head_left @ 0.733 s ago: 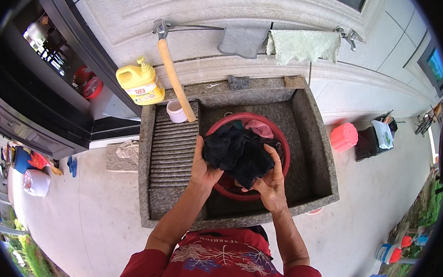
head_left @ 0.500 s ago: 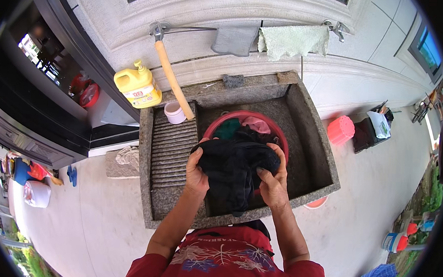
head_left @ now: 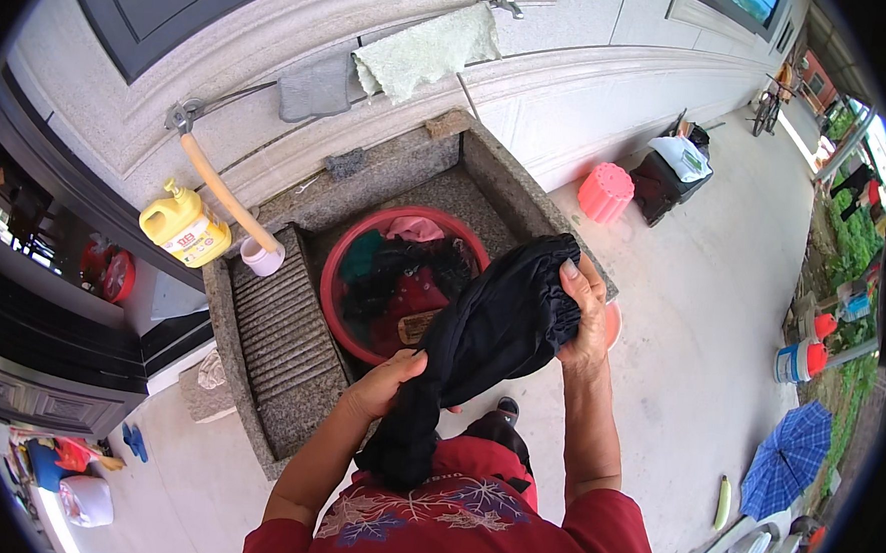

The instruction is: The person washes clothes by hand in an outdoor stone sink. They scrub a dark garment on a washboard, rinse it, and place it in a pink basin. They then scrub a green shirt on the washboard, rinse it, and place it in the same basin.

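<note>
Between my two hands stretches a bunched black garment (head_left: 496,324) with a gathered, elastic-looking edge, probably trousers. My right hand (head_left: 587,314) is closed on that gathered edge, beyond the right front rim of the stone sink. Lower on the cloth, my left hand (head_left: 389,382) grips it with the thumb on top, and a length hangs down in front of my red shirt. A red basin (head_left: 332,316) stands in the stone sink (head_left: 508,180), left of the garment. Inside the basin lie dark, green, pink and red clothes and a wooden-looking block (head_left: 417,327), perhaps a brush.
A ribbed washboard slope (head_left: 285,333) forms the sink's left side. At its top, a tan hose (head_left: 229,200) runs from a tap into a white cup (head_left: 263,258), beside a yellow pump jug (head_left: 187,225). A pink bucket (head_left: 606,193) stands right of the sink.
The garment has been lifted from above the basin and moved right, over the sink's edge. My hands are further apart, and the basin's contents show more. The view has turned to the right.
</note>
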Available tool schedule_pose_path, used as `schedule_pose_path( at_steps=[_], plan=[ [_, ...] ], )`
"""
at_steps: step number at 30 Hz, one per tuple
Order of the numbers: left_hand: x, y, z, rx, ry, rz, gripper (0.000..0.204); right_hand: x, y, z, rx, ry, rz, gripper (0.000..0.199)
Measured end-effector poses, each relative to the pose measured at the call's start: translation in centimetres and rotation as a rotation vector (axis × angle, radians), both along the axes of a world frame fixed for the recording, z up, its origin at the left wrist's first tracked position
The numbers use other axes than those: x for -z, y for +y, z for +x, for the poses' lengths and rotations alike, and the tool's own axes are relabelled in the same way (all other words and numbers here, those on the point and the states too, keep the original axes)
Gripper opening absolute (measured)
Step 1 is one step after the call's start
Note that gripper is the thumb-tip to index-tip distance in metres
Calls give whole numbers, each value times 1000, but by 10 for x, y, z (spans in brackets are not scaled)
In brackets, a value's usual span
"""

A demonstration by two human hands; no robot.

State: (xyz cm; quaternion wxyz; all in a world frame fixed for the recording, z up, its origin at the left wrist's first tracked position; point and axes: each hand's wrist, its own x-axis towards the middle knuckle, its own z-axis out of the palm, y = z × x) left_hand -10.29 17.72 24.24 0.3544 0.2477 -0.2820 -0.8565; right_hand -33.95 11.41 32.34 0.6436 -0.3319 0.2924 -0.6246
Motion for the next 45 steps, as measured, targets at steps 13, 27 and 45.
schedule_pose_path(
  at_steps=[13, 27, 45],
  plan=[
    [-7, -34, -247, -164, -356, -507, 28, -38, 55, -224, -8, 676, -114, 46],
    [51, -42, -395, 439, -540, -519, 50, 104, 93, -383, 415, 1302, 71, 26],
    [128, -53, -354, 534, -740, -241, 50, 149, 75, -405, 817, 475, 343, 25]
  ],
)
